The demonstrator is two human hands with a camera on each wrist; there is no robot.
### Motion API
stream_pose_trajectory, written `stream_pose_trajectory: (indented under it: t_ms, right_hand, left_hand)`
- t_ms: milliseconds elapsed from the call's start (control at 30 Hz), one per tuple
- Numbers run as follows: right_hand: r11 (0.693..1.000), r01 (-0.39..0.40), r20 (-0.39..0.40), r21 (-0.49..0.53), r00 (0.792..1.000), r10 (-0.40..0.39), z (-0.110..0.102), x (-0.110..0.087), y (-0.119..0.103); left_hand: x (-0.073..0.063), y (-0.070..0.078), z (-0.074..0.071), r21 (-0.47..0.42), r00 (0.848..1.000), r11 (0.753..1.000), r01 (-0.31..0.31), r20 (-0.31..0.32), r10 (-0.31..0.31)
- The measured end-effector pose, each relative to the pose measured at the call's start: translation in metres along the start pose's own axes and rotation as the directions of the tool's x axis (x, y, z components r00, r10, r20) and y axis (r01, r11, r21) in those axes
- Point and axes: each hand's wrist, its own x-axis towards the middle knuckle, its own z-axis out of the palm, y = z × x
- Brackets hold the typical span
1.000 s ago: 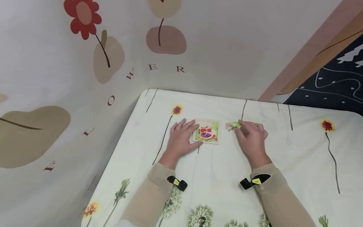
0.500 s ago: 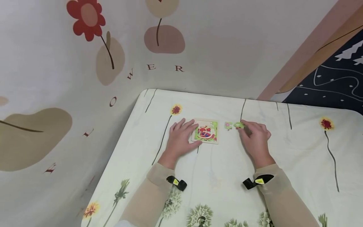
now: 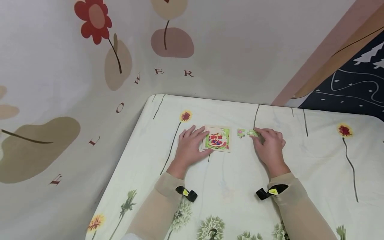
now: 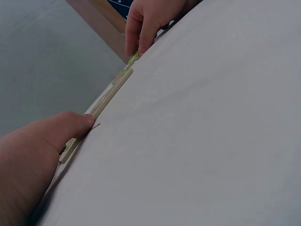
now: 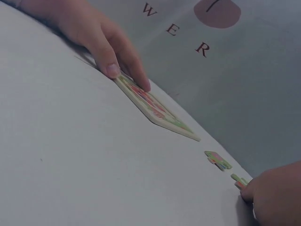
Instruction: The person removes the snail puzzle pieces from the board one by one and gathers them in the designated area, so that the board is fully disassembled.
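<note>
A square wooden jigsaw puzzle with a colourful picture lies flat on the cloth, its upper left part showing bare wood. My left hand holds its left side, thumb at the near edge and index finger over the far one, as the right wrist view shows. To the right of the frame, a small green puzzle piece with a pink flower lies loose. Just beyond it, my right hand pinches a second green puzzle piece between thumb and index finger, close over the cloth. The fingertips hide its right end.
The table wears a pale cloth printed with flowers and stems. Behind and to the left, a light curtain with flower shapes and letters borders it. A dark patterned panel stands at the back right.
My right hand has shifted slightly right with its piece, and a gap now shows between it and the flower piece. The left hand and the puzzle frame have stayed in place.
</note>
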Motion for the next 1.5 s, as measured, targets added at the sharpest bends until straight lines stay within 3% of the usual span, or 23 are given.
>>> stream_pose_trajectory:
  t_ms: [533,867,1033,1233,1500]
  right_hand:
    - [1.0,-0.021,-0.032,0.02,0.999,0.022,0.006,0.0,0.001]
    - [0.998,-0.064,-0.015,-0.026,0.998,0.063,0.01,0.0,-0.005]
    - [0.995,-0.101,-0.064,-0.014,0.993,0.1,0.01,-0.003,-0.012]
    - [0.999,-0.036,-0.08,0.001,0.996,0.036,0.023,-0.006,-0.03]
    - [0.996,0.051,-0.019,-0.069,0.998,-0.052,0.049,-0.003,-0.056]
  left_hand:
    - [-0.001,-0.001,0.001,-0.002,1.0,1.0,0.0,0.0,0.0]
    - [-0.003,-0.004,0.0,-0.008,1.0,1.0,0.005,-0.009,-0.005]
    - [-0.001,-0.002,0.0,-0.022,1.0,1.0,-0.007,0.001,0.007]
    - [0.001,-0.002,0.0,0.002,1.0,1.0,-0.005,0.005,0.005]
    - [0.002,-0.002,0.0,-0.023,1.0,1.0,-0.002,0.007,0.003]
